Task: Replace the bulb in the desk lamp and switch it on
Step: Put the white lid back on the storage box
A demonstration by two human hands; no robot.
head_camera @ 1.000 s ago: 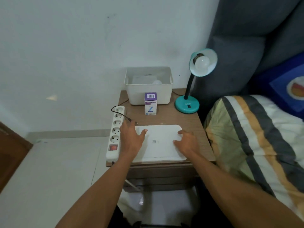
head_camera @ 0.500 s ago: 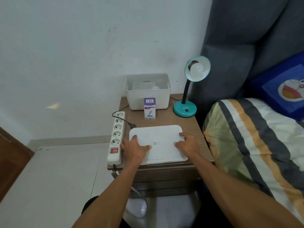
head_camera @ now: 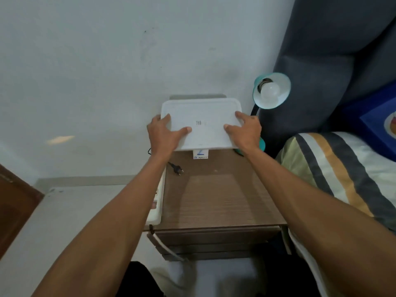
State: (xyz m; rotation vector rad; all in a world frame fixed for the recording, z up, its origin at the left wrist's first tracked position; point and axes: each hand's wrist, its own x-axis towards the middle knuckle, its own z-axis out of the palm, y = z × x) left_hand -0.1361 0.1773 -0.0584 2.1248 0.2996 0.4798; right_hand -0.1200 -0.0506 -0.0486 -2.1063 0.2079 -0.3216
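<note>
The desk lamp (head_camera: pixel 270 93) stands at the far right corner of the bench (head_camera: pixel 222 200), its teal shade tipped toward the viewer so the bulb (head_camera: pixel 270 91) points out and slightly down, its long axis running along the socket back into the shade. Just left of it, the left hand (head_camera: pixel 165 133) and right hand (head_camera: pixel 246 130) each clamp a short end of the white lid (head_camera: pixel 201 127), long side left to right. Judging by that, the lid is being seated on a container hidden beneath; keep it level, lower evenly, and clear the shade beside the right hand.
</note>
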